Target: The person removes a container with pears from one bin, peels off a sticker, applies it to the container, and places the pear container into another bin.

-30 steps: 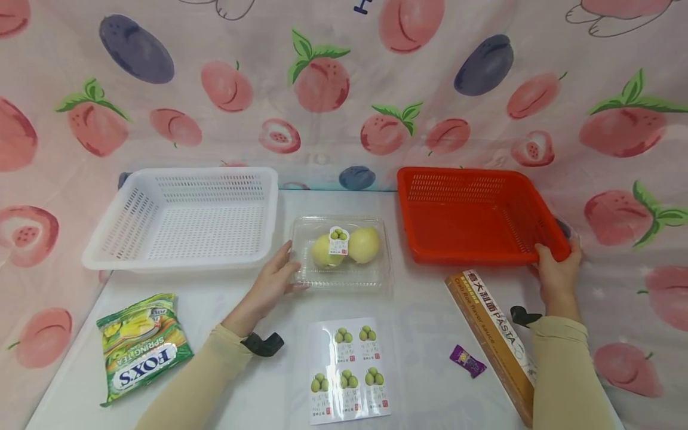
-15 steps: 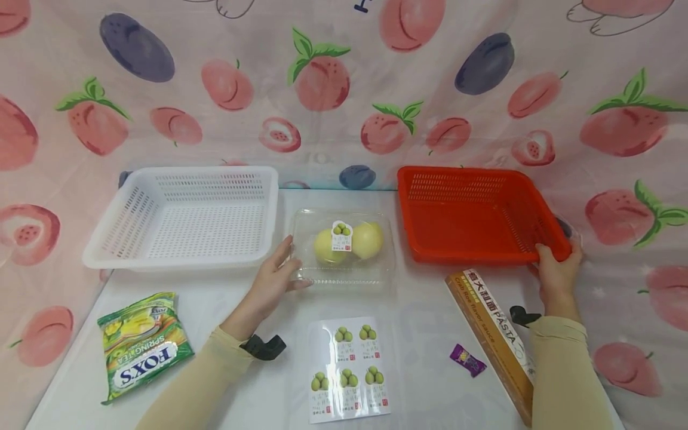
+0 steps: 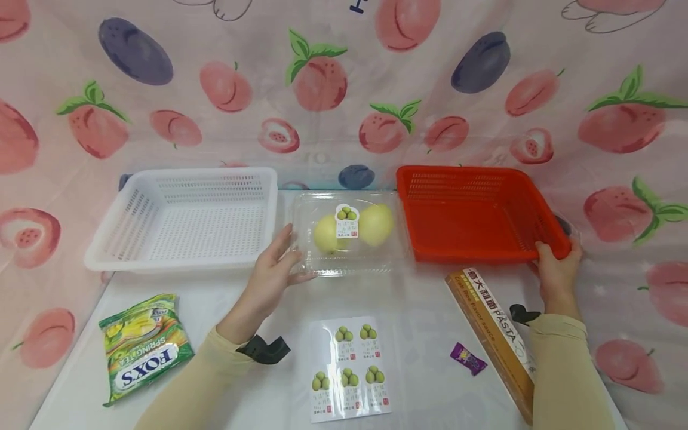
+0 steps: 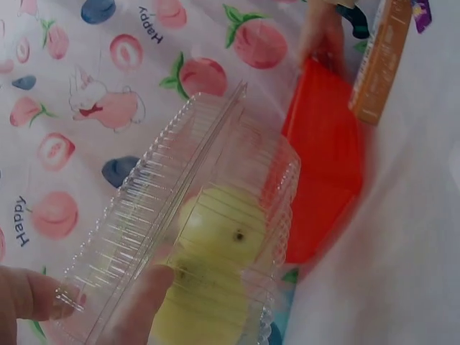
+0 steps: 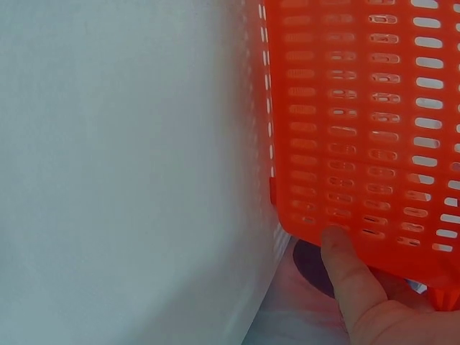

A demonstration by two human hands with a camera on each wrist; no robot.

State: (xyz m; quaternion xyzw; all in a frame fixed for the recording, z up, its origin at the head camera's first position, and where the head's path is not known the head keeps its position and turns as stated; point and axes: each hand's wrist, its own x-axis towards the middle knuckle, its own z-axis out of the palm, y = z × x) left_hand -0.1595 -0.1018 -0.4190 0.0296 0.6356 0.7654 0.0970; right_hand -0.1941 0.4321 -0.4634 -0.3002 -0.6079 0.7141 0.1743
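Observation:
My left hand [image 3: 266, 283] pinches the left side of a clear plastic fruit box [image 3: 317, 266], thumb and fingers on its rim in the left wrist view. The box is held up off the table, between the two baskets. Two round yellow-green fruits, which look like pears [image 3: 376, 225], lie inside, and a pear sticker [image 3: 347, 222] is on the lid. At the right, my right hand [image 3: 559, 275] grips the near right corner of a red plastic basket [image 3: 484, 258]. Its thumb presses the basket's outer wall [image 5: 345, 172] in the right wrist view; some fingers are hidden.
A white basket [image 3: 177, 263] stands at the back left. A green Fox's candy bag [image 3: 145, 346] lies in front of it. A sheet of pear stickers [image 3: 350, 370] lies front centre. Towards the right are a purple wrapped candy [image 3: 468, 359] and a long pasta box [image 3: 491, 340].
My left hand has raised the fruit box, which appears larger and a little further right, now overlapping the red basket's left edge. The right hand and red basket have stayed in place.

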